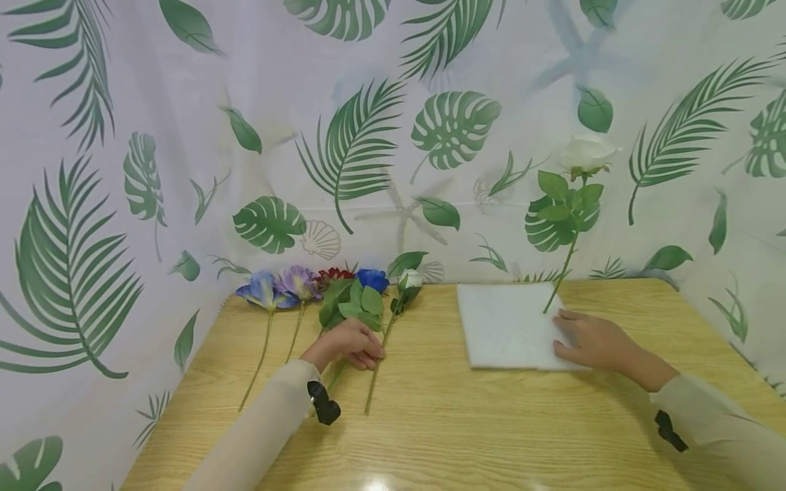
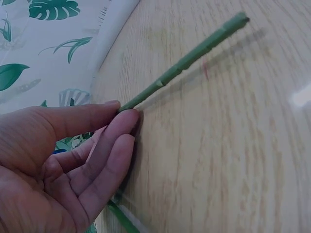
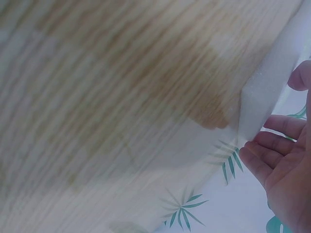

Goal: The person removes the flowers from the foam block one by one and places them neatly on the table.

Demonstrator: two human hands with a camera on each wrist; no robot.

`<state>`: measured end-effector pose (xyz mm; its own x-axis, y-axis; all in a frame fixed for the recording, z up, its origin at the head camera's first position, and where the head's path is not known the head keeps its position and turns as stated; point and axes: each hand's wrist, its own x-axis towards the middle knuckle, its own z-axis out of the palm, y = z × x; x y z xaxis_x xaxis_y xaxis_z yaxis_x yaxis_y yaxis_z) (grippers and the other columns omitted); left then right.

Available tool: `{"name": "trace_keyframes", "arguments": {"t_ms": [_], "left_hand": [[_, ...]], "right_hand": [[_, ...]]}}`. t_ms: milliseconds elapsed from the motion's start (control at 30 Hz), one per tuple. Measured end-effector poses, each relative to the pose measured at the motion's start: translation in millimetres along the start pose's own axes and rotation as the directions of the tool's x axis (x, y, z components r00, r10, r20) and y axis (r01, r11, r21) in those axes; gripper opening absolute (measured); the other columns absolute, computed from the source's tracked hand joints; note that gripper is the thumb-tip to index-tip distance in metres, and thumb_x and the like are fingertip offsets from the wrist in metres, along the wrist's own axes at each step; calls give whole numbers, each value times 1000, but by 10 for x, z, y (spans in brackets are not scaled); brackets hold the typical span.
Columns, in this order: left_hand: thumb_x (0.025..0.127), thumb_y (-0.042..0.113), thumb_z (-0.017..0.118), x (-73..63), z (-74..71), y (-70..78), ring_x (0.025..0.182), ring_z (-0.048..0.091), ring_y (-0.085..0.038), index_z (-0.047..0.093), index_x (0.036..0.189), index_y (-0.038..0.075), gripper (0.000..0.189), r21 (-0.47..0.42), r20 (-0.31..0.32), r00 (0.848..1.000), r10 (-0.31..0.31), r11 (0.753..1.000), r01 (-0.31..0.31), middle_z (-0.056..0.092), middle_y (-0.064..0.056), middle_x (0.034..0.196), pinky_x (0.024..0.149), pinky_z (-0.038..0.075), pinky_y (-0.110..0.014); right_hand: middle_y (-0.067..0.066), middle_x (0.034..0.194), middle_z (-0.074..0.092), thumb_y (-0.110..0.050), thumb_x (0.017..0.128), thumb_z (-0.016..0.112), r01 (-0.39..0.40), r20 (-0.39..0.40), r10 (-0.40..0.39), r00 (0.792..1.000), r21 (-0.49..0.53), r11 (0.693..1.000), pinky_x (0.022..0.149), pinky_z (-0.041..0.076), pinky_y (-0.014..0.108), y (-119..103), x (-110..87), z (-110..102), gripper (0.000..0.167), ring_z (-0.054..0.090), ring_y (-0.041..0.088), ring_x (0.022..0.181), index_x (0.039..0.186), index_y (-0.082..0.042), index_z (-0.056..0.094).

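A white rosebud (image 1: 410, 278) on a green stem lies at the right end of a row of flowers. My left hand (image 1: 351, 342) pinches its stem (image 2: 187, 60) between thumb and fingertips; the cut end sticks out past the fingers. To the right lies a square white foam board (image 1: 510, 331). A tall white rose (image 1: 588, 153) with green leaves stands in the board, leaning slightly right. My right hand (image 1: 594, 339) rests against the board's right side, its fingers fairly straight; in the right wrist view, the fingertips (image 3: 255, 158) are by the foam's edge.
Left of the rosebud lie a blue flower (image 1: 372, 278), a red flower (image 1: 335, 274), a purple flower (image 1: 299, 281) and a blue-violet flower (image 1: 263, 290), stems toward me. The wooden table (image 1: 430, 423) meets a leaf-patterned curtain (image 1: 381, 143) at its back edge.
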<state>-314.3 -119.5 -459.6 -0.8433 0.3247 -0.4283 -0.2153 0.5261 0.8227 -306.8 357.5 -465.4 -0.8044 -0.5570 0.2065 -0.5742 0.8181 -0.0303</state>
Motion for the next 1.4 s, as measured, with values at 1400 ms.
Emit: {"name": "trace_keyframes", "arguments": {"t_ms": [1400], "left_hand": [[94, 7, 71, -30, 30, 80, 64, 69, -11, 76, 99, -2, 11, 26, 53, 999, 2, 1000, -4, 76, -9, 80, 65, 64, -29]], "right_hand": [[33, 121, 68, -31, 88, 72, 11, -10, -11, 1000, -35, 999, 83, 61, 53, 55, 14, 55, 51, 69, 47, 109, 118, 11, 70]]}}
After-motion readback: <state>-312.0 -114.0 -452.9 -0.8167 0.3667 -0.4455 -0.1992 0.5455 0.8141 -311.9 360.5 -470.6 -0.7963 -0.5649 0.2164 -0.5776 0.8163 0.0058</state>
